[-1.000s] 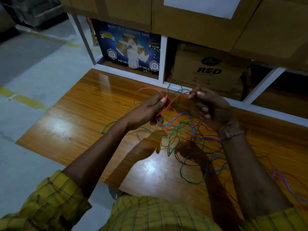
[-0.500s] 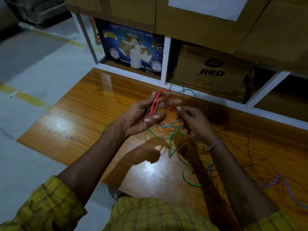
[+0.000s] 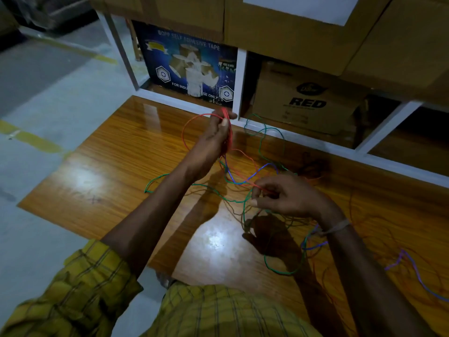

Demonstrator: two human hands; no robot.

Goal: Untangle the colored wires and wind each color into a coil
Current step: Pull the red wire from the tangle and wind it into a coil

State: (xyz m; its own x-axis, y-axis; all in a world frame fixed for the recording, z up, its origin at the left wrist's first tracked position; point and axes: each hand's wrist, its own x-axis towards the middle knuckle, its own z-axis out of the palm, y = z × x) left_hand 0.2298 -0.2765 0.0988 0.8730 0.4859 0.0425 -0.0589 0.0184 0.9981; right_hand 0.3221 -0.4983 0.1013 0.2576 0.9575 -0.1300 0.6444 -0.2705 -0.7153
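My left hand [image 3: 217, 137] is raised over the far side of the wooden board and grips a bunch of red wire loops [image 3: 184, 135]. From it a red strand runs down to my right hand [image 3: 286, 197], which pinches it between thumb and fingers low over the board. Under and between the hands lies a loose tangle of green wire [image 3: 279, 271], blue wire [image 3: 260, 171] and thin brown wire [image 3: 379, 222]. A blue-purple strand [image 3: 410, 263] trails off at the right.
The glossy wooden board [image 3: 116, 166] lies on a grey floor with yellow lines. Behind it stands a white shelf frame [image 3: 239, 79] with a blue tape carton [image 3: 189, 66] and a brown cardboard box [image 3: 306, 98]. More cartons are stacked above.
My left hand has lifted away toward the shelf with the red loops. My right hand has dropped toward me along the red strand, stretching it between the hands.
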